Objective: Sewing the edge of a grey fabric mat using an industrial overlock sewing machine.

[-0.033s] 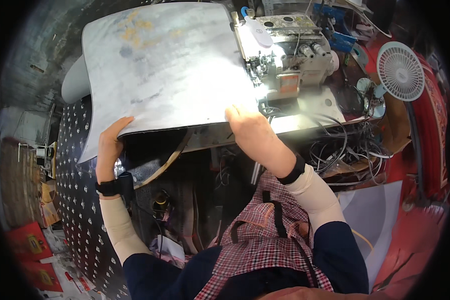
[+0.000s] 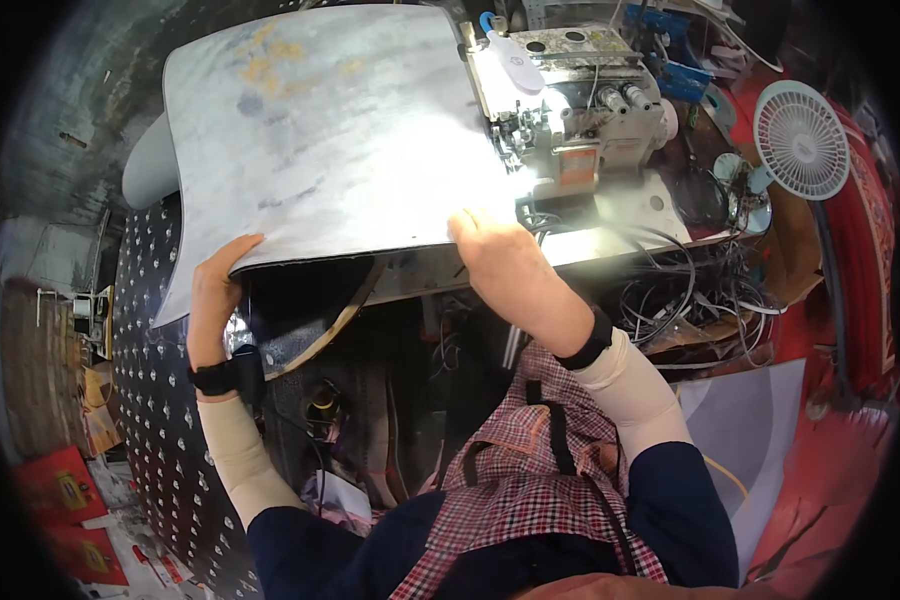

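Note:
A large pale grey sheet point(image 2: 320, 140) with a thin dark edge, stained ochre near its far side, covers much of the work surface. Its near edge rises off the table in a curve. My left hand point(image 2: 217, 285) is closed round that edge at the near left, thumb on top and the other fingers out of sight beneath. Close to the machine, my right hand point(image 2: 495, 250) pinches the same edge at the right. The sheet's right side runs up against an industrial sewing machine point(image 2: 580, 120), where bright lamplight washes out the detail around the needle.
A small white fan point(image 2: 802, 140) stands right of the machine. Tangled cables point(image 2: 660, 300) hang below the table's front edge. A dark surface with rows of shiny studs point(image 2: 150, 400) lies at the left. Red packets point(image 2: 65, 490) sit at the lower left.
My left hand has shifted very slightly left, and the sheet's near left edge has moved with it. The right hand is almost unmoved.

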Demonstrator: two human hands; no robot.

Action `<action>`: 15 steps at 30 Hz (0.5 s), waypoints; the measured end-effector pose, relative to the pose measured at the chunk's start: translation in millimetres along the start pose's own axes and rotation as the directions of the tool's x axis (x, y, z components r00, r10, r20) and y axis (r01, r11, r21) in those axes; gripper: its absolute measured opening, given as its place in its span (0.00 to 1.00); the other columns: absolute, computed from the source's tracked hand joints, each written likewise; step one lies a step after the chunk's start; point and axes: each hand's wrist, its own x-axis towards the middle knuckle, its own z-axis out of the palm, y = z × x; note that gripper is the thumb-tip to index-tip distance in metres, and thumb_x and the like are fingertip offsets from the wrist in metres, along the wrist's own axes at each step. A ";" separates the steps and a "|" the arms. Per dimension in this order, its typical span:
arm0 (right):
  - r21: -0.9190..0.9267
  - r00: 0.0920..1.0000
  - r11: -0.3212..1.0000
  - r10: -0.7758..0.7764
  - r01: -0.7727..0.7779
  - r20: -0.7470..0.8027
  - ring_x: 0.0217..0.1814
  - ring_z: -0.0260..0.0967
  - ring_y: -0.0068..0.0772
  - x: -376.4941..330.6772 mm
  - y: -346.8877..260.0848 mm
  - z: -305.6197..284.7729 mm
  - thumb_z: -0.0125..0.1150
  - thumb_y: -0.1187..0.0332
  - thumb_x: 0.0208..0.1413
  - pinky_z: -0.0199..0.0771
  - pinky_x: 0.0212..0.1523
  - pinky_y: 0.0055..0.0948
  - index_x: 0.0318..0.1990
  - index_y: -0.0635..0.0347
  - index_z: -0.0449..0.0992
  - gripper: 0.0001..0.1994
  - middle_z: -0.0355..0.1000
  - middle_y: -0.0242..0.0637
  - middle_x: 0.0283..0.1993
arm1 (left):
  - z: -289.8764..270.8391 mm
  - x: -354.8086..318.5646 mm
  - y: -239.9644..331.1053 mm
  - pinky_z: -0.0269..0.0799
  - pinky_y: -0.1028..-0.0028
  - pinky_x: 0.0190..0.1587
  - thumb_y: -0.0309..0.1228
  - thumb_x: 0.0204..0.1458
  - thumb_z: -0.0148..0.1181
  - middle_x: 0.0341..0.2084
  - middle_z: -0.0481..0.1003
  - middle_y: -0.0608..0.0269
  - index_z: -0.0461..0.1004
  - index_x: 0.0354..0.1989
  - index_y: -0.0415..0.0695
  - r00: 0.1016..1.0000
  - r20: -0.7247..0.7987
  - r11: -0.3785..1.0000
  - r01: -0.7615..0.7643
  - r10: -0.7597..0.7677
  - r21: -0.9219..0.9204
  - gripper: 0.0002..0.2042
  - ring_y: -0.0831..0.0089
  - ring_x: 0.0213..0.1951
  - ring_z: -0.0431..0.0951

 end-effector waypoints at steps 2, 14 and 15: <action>0.069 1.000 0.998 -0.001 0.002 -0.010 0.30 0.67 0.50 3.3 -0.4 -5.2 0.47 0.84 0.39 0.70 0.31 0.38 0.30 0.66 0.62 0.08 0.65 0.49 0.29 | -12.1 7.9 10.8 0.70 0.72 0.47 0.09 0.34 0.51 0.39 0.77 0.51 0.75 0.42 0.41 1.000 -0.002 1.000 -0.009 0.009 -0.016 0.23 0.58 0.44 0.77; 0.179 0.997 0.981 0.079 -0.079 0.009 0.31 0.68 0.51 -18.5 13.8 -3.2 0.48 0.84 0.41 0.69 0.33 0.40 0.37 0.68 0.67 0.12 0.67 0.51 0.27 | -26.3 25.8 35.3 0.71 0.72 0.40 0.10 0.36 0.50 0.35 0.77 0.48 0.76 0.41 0.43 0.993 0.082 0.996 0.078 -0.082 0.049 0.22 0.58 0.37 0.79; 0.135 0.998 0.988 0.069 -0.070 0.006 0.32 0.68 0.50 -14.3 16.4 -3.4 0.48 0.85 0.40 0.69 0.33 0.39 0.36 0.68 0.67 0.12 0.67 0.50 0.27 | -21.3 26.4 33.3 0.72 0.71 0.41 0.10 0.35 0.48 0.35 0.77 0.48 0.76 0.42 0.43 0.998 0.037 0.996 0.052 -0.055 0.066 0.23 0.56 0.38 0.78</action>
